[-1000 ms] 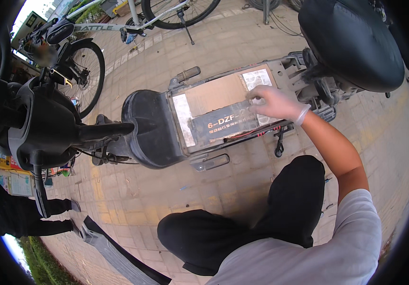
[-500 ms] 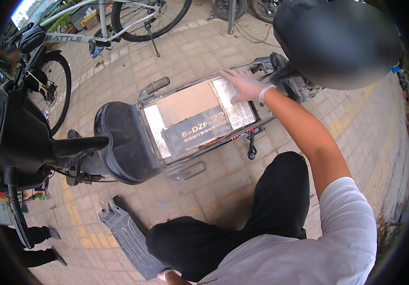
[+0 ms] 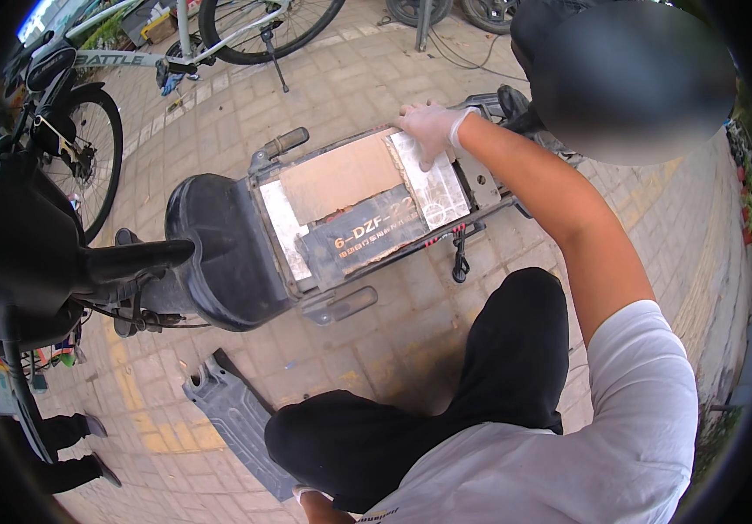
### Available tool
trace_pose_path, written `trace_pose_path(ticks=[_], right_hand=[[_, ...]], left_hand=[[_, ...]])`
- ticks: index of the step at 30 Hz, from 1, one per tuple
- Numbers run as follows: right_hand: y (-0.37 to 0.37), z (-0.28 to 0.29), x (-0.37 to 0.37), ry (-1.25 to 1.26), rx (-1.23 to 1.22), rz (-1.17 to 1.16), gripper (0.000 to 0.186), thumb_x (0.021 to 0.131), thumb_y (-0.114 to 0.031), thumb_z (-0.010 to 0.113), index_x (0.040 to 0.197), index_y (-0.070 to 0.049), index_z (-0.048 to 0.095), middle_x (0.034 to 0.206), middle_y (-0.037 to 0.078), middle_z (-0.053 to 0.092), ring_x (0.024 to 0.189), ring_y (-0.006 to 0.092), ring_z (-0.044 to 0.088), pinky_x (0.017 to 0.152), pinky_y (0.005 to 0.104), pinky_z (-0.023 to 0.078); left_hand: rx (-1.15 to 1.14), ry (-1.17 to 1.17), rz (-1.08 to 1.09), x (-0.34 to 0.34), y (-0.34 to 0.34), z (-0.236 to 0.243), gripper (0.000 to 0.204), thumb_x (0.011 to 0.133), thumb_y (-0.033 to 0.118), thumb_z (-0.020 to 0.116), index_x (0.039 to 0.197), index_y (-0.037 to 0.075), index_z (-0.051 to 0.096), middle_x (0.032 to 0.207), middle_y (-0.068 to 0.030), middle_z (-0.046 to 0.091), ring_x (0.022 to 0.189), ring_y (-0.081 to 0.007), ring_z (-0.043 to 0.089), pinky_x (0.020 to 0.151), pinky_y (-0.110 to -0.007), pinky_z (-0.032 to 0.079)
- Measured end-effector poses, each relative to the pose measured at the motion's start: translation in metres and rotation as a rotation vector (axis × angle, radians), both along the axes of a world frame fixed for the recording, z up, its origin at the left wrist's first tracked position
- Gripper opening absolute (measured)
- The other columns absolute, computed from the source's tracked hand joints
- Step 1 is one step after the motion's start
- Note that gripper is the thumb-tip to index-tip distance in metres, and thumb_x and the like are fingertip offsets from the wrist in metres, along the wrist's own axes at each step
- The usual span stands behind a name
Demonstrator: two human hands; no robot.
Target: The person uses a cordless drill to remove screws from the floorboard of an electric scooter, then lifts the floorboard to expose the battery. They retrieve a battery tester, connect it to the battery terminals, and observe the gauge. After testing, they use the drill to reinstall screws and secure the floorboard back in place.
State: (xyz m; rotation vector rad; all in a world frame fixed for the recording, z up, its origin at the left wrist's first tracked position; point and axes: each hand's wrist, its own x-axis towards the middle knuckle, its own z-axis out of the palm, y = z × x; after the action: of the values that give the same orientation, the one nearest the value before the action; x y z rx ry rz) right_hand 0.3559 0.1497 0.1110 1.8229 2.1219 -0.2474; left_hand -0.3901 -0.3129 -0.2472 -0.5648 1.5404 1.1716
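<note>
Your gloved right hand (image 3: 431,131), loosely spread with no visible hold, lies over a far corner of the torn brown-and-dark cardboard (image 3: 337,185), white-ended, inside the black scooter's (image 3: 219,253) floor bay. Your left hand (image 3: 300,492), mostly hidden, meets a scuffed grey panel (image 3: 238,424); its grip can't be told. Yellow-marked paving (image 3: 415,336) surrounds you; a white bicycle (image 3: 114,58) stands beyond.

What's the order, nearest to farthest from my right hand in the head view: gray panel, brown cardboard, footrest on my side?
1. Brown cardboard: just left of the right hand.
2. Footrest: lower left of that hand, on your side.
3. Gray panel: farthest lower left, by your knee.
</note>
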Motion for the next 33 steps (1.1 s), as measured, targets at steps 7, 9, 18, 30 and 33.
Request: trace_pose_path(ticks=[7,9,18,30,33], right_hand=[[0.01,-0.009,0.017,0.255,-0.022,-0.01,0.088,0.059,-0.021,0.092,0.137,-0.001,0.056,0.131,0.02,0.059,0.12,0.0366,0.06,0.096,0.0421,0.052],[0.011,-0.011,0.021,0.393,-0.079,-0.064,0.083,0.06,-0.018,0.091,0.134,0.001,0.058,0.126,0.02,0.064,0.115,0.0356,0.064,0.092,0.0397,0.054],[0.001,-0.006,0.035,0.514,-0.056,-0.057,0.073,0.07,-0.023,0.084,0.134,0.001,0.059,0.117,0.022,0.071,0.106,0.0338,0.068,0.093,0.0387,0.052],[-0.066,0.021,0.039,0.704,-0.066,0.021,0.064,0.081,-0.016,0.073,0.141,-0.002,0.055,0.107,0.017,0.074,0.092,0.0252,0.072,0.085,0.0366,0.056],[-0.122,0.02,0.032,0.843,-0.128,-0.055,0.063,0.084,-0.013,0.07,0.144,-0.005,0.052,0.114,0.018,0.071,0.099,0.0278,0.071,0.089,0.0379,0.054]], left_hand=[[0.214,0.997,-0.441,0.047,0.124,0.191,0.055,0.104,0.033,0.055,0.142,-0.006,0.049,0.142,-0.0197,0.056,0.124,-0.0298,0.057,0.108,-0.038,0.043],[0.645,0.917,-0.766,0.093,0.174,0.293,0.059,0.101,0.033,0.06,0.143,-0.007,0.047,0.143,-0.0202,0.054,0.131,-0.0274,0.053,0.113,-0.04,0.039],[1.003,1.99,-2.145,0.395,0.367,0.336,0.113,0.063,0.045,0.09,0.154,0.005,0.034,0.152,-0.0268,0.039,0.141,-0.0437,0.036,0.118,-0.052,0.027],[1.486,1.91,-1.956,0.404,0.37,0.318,0.103,0.061,0.038,0.088,0.148,0.006,0.043,0.133,-0.0146,0.049,0.123,-0.0347,0.045,0.109,-0.051,0.032],[1.438,1.919,-2.111,0.388,0.337,0.326,0.105,0.057,0.035,0.09,0.147,0.006,0.044,0.135,-0.0158,0.047,0.123,-0.0353,0.045,0.107,-0.052,0.033]])
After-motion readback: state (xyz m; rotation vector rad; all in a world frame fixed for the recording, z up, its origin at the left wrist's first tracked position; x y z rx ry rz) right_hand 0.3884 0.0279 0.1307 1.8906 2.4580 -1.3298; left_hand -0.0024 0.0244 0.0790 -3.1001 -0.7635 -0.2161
